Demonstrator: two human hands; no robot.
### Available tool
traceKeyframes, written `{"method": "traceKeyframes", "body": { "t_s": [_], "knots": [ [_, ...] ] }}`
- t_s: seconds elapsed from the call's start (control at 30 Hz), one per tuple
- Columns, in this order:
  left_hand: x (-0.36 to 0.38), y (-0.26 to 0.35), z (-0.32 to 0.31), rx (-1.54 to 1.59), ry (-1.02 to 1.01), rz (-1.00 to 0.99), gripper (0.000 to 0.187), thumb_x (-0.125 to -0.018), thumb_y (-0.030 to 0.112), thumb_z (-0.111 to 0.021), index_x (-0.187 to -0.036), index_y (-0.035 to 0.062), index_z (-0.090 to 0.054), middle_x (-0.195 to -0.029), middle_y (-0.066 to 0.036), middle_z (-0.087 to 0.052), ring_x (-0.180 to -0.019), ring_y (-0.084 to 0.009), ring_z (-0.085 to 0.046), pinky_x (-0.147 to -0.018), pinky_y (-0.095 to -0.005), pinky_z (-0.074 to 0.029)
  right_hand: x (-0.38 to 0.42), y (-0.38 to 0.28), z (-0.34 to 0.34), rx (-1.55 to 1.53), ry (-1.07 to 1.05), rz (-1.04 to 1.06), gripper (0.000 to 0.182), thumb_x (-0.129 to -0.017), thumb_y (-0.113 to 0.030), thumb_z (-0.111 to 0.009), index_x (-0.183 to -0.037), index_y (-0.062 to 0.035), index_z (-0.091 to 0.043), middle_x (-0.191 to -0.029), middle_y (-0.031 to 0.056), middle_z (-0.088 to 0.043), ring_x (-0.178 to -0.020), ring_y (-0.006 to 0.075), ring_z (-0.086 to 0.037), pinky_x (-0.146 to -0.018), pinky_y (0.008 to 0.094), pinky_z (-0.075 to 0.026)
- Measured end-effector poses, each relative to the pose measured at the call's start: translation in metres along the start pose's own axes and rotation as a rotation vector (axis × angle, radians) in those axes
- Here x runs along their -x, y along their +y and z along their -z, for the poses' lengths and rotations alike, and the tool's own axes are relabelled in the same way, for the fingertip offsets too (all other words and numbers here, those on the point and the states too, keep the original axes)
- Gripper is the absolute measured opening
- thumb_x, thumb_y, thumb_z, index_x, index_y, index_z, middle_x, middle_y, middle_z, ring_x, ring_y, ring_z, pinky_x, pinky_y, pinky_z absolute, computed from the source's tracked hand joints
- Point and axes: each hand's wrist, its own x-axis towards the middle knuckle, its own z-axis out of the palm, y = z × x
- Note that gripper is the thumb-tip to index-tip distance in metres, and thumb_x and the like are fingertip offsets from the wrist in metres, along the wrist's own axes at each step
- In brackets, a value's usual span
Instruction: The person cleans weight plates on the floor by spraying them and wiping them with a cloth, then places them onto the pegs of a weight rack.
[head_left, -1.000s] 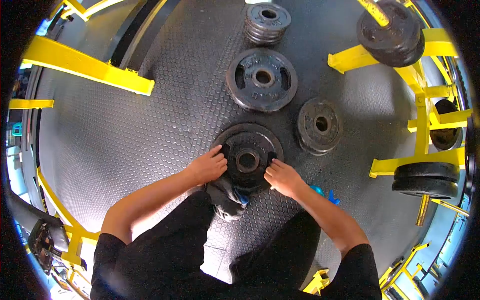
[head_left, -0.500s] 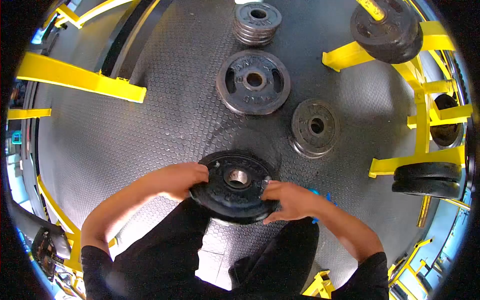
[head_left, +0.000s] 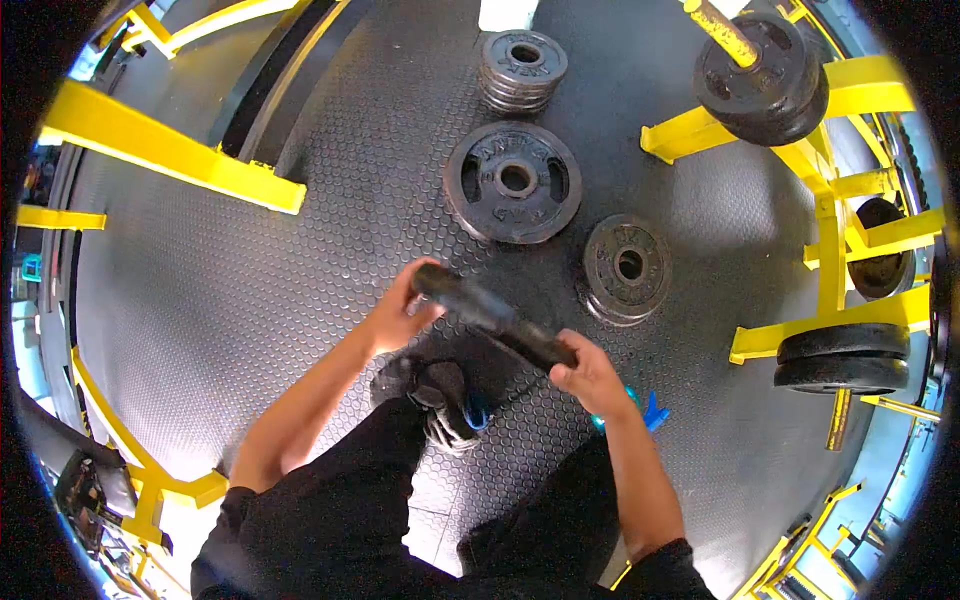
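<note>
Between my two hands is a black weight plate, seen almost edge-on and slightly blurred, held above the floor. My left hand is closed on its upper left end. My right hand grips the lower right end, thumb on the near side. Just beyond lies a large weight plate flat on the floor. To its right sits a short stack of smaller plates. Farther off stands a taller stack of plates. Something bright blue shows beside my right wrist.
A yellow rack on the right carries plates on pegs, including a black pair. Another yellow frame reaches in from the left. Dark and grey cloth-like items lie by my legs on the studded rubber floor.
The plate in my hands has turned from nearly face-up to edge-on and moved up in view, away from my legs. Dark items beneath it now show. Both hands keep their hold.
</note>
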Motion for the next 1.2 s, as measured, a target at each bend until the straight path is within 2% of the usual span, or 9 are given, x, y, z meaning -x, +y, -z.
{"method": "traceKeyframes", "body": {
  "t_s": [0.17,0.33,0.4,0.57,0.77,0.87,1.0,1.07,1.2],
  "knots": [
    [-0.012,0.037,-0.007,-0.72,0.01,0.288,0.07,-0.094,0.054,-0.056,-0.137,0.0011,-0.045,-0.109,-0.028,-0.064,-0.103,-0.0458,-0.062,-0.089,-0.0468,-0.05,-0.016,0.01,0.001,-0.425,0.306,-0.051,0.042,-0.097,-0.042,-0.061,-0.109,-0.002,-0.061,-0.095,0.0068,-0.065,-0.085,0.0169,-0.062,-0.077,0.0335,-0.052],
    [0.003,-0.01,-0.016,-0.779,-0.017,0.247,0.055,-0.091,0.049,-0.06,-0.118,0.0007,-0.062,-0.11,-0.027,-0.065,-0.104,-0.0442,-0.062,-0.09,-0.0493,-0.049,-0.034,0.076,0.01,-0.507,0.439,-0.293,0.045,-0.094,-0.044,-0.065,-0.109,-0.0013,-0.061,-0.098,0.0104,-0.067,-0.086,0.0213,-0.064,-0.079,0.037,-0.053],
    [0.011,-0.02,-0.018,-0.865,-0.035,0.283,0.053,-0.091,0.049,-0.06,-0.112,0.0001,-0.062,-0.102,-0.027,-0.066,-0.098,-0.0447,-0.063,-0.087,-0.0504,-0.049,-0.028,0.1,-0.002,0.158,0.528,-0.104,0.057,-0.087,-0.047,-0.072,-0.115,0.002,-0.06,-0.103,0.0123,-0.068,-0.091,0.0248,-0.065,-0.083,0.0374,-0.053],
    [0.01,-0.016,-0.019,-0.913,-0.041,0.302,0.052,-0.091,0.05,-0.059,-0.101,-0.0009,-0.064,-0.095,-0.027,-0.066,-0.091,-0.0452,-0.063,-0.081,-0.0517,-0.05,-0.028,0.073,-0.006,0.547,0.547,-0.13,0.064,-0.081,-0.047,-0.077,-0.12,0.0005,-0.059,-0.11,0.0215,-0.068,-0.106,0.0382,-0.065,-0.091,0.0439,-0.049],
    [-0.006,0.005,-0.012,-1.112,-0.063,0.482,0.053,-0.092,0.052,-0.057,-0.103,0.0011,-0.066,-0.095,-0.026,-0.067,-0.092,-0.0435,-0.065,-0.081,-0.0513,-0.052,-0.046,0.062,-0.015,0.423,0.702,0.046,0.048,-0.085,-0.034,-0.075,-0.119,-0.0025,-0.062,-0.118,0.0198,-0.065,-0.111,0.037,-0.061,-0.093,0.0432,-0.048],
    [-0.004,0.009,-0.011,-1.113,-0.047,0.483,0.05,-0.091,0.05,-0.059,-0.105,0.0026,-0.066,-0.102,-0.024,-0.068,-0.095,-0.041,-0.066,-0.081,-0.0496,-0.053,0.006,0.019,-0.03,0.801,0.711,0.164,0.044,-0.084,-0.026,-0.075,-0.12,-0.0021,-0.062,-0.121,0.0203,-0.062,-0.115,0.037,-0.058,-0.099,0.0441,-0.044],
    [0.019,0.01,-0.015,-1.075,0.111,0.245,0.046,-0.089,0.047,-0.064,-0.106,0.0043,-0.066,-0.102,-0.019,-0.068,-0.097,-0.0373,-0.066,-0.08,-0.048,-0.053,0.117,0.011,-0.02,1.194,1.057,0.178,0.078,-0.075,-0.027,-0.082,-0.138,0.0025,-0.045,-0.135,0.0241,-0.051,-0.131,0.037,-0.044,-0.11,0.0464,-0.035],
    [0.034,0.029,-0.029,-1.055,0.02,0.27,0.04,-0.084,0.045,-0.072,-0.099,0.0077,-0.065,-0.094,-0.015,-0.066,-0.096,-0.0352,-0.065,-0.079,-0.046,-0.051,0.158,0.03,-0.006,1.088,1.116,0.205,0.087,-0.075,-0.028,-0.082,-0.143,0.0018,-0.037,-0.139,0.0245,-0.047,-0.135,0.0362,-0.039,-0.112,0.0462,-0.032],
    [0.09,0.008,-0.048,-0.952,-0.857,-0.073,0.035,-0.082,0.038,-0.074,-0.097,0.0086,-0.066,-0.096,-0.014,-0.064,-0.089,-0.0367,-0.064,-0.077,-0.0477,-0.052,0.186,0.075,0.025,0.926,0.989,0.213,0.107,-0.074,-0.031,-0.083,-0.153,0.0015,-0.019,-0.148,0.0249,-0.039,-0.142,0.0356,-0.033,-0.118,0.0447,-0.025]
  ]
}}
